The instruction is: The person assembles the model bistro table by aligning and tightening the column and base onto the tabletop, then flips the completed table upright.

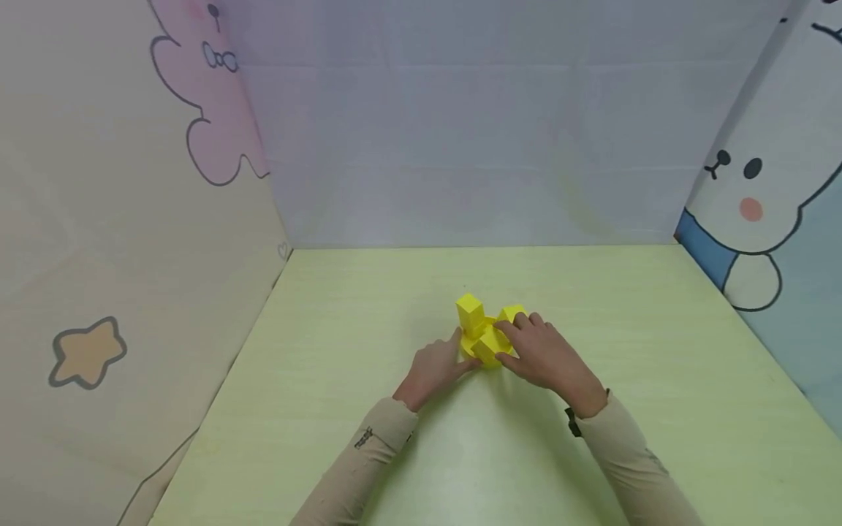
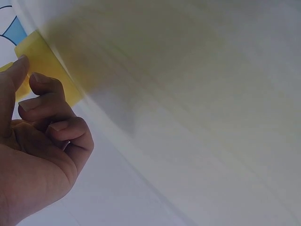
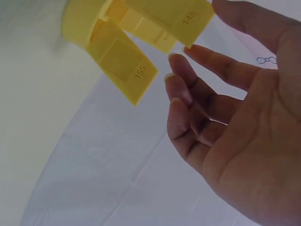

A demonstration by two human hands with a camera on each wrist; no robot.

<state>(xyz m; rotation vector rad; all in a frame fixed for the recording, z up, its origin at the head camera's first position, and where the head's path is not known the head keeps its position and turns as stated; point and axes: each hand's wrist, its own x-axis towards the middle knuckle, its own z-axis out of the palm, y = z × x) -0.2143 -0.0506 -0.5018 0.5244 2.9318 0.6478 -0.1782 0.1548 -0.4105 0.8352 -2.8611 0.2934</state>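
A round yellow base [image 1: 468, 346] sits on the table, with three yellow blocks slanting up from it. My left hand [image 1: 434, 367] grips its left side, index finger and thumb around the rim. In the left wrist view the other fingers of that hand curl inward beside the yellow base [image 2: 52, 70]. My right hand [image 1: 542, 354] pinches the near block [image 3: 188, 20], marked 148, between thumb and index finger. Another block [image 3: 123, 63] carries the number 155 and stands apart from the fingers. The third block [image 1: 470, 314] rises at the back left in the head view.
A pale green table [image 1: 316, 343] spreads around the hands. White cloth [image 1: 460, 131] hangs along its back edge, and printed panels with a star [image 1: 88, 353] and a rabbit-like figure [image 1: 756, 212] flank it on both sides.
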